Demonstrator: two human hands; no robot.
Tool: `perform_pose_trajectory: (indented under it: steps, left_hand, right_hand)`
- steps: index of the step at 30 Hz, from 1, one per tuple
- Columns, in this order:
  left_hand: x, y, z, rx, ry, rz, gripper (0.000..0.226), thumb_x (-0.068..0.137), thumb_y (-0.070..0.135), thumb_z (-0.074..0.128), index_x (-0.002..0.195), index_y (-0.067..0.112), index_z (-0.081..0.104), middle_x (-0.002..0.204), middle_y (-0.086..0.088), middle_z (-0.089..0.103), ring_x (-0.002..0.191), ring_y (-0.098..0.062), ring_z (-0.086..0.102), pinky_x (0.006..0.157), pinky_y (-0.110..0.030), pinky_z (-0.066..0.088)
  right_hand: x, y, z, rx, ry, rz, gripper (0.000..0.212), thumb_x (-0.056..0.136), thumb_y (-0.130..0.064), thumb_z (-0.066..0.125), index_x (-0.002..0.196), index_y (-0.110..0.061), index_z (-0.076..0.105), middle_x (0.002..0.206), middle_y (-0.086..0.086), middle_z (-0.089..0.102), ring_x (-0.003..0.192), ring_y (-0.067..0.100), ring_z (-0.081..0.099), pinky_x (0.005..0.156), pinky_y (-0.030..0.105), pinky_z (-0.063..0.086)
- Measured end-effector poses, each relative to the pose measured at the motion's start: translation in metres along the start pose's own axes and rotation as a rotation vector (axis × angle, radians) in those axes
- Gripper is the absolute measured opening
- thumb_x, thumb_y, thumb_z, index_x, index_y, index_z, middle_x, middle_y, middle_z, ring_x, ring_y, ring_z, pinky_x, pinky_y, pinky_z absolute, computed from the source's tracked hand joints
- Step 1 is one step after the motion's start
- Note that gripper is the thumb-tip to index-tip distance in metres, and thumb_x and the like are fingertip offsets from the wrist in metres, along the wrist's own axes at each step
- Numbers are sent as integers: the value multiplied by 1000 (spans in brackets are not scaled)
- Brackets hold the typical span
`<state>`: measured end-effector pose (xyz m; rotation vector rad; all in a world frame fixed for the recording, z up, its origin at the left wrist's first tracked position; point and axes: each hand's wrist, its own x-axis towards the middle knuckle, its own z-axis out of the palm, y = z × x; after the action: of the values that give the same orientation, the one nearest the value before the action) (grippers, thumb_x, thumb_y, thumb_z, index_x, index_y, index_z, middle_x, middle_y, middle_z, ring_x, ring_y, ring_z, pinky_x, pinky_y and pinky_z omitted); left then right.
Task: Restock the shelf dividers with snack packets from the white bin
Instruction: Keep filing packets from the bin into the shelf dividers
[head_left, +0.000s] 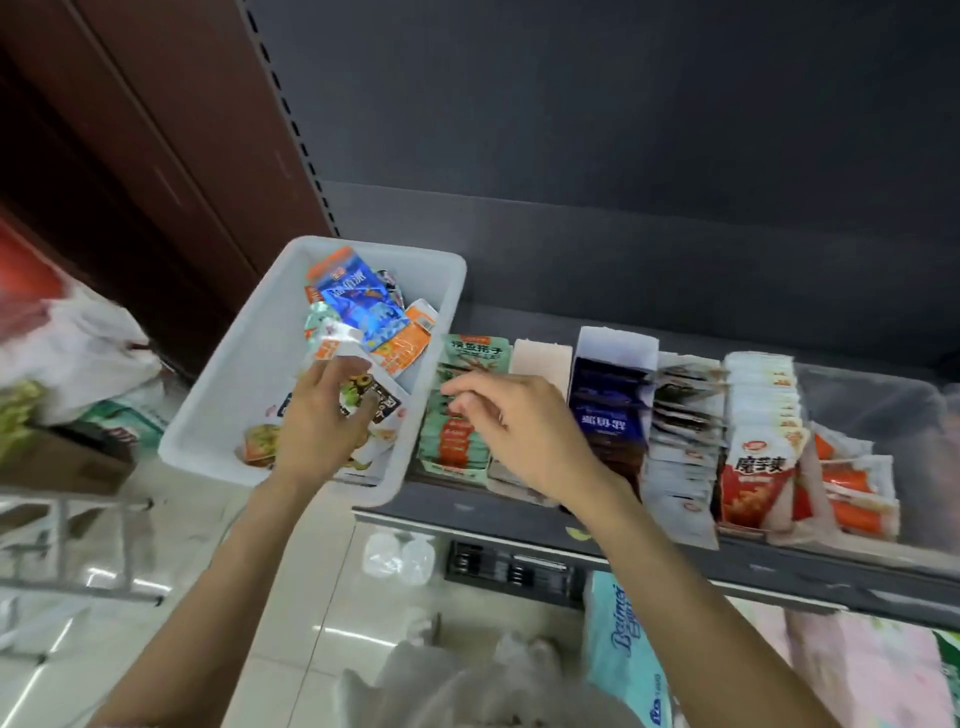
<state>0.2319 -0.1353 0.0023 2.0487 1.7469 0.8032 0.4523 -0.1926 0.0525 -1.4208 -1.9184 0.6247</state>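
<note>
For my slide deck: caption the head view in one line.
Left hand grips snack packets in the white plastic bin; right hand hovers over the green-packet divider row on the dark shelf.

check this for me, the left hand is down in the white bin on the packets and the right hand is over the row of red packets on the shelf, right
Not quite. The head view shows the left hand in the white bin holding packets, but the right hand is over the row of green packets next to the bin, not the red packets, which sit further right on the shelf.
</note>
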Motion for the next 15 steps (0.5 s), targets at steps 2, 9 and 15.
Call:
perform_pose_trajectory:
  steps: [2,9,15]
  left_hand:
    - [15,-44,-4,107,-126,-189,41,83,19,68,122,13,56,119,-13,55,108,-31,53,91,-39,43]
    - [48,-105,6,340,-499,-266,85,75,48,70,143,17,31,140,-11,40,128,-30,36,104,-41,35]
    - [51,-114,17,504,-578,-166,87,68,56,72,138,20,35,135,-7,38,125,-26,34,96,-39,40]
  right_hand:
    - [26,-14,37,-53,-100,-14,24,94,-16,49,110,-17,68,103,0,71,90,20,66,75,38,53]
    - [124,-11,165,-577,-522,55,35,92,-14,49,127,-12,55,126,12,49,117,33,44,97,42,40]
    - [146,16,202,-634,-618,521,93,82,-30,72,148,-25,8,123,18,47,109,35,50,84,45,49]
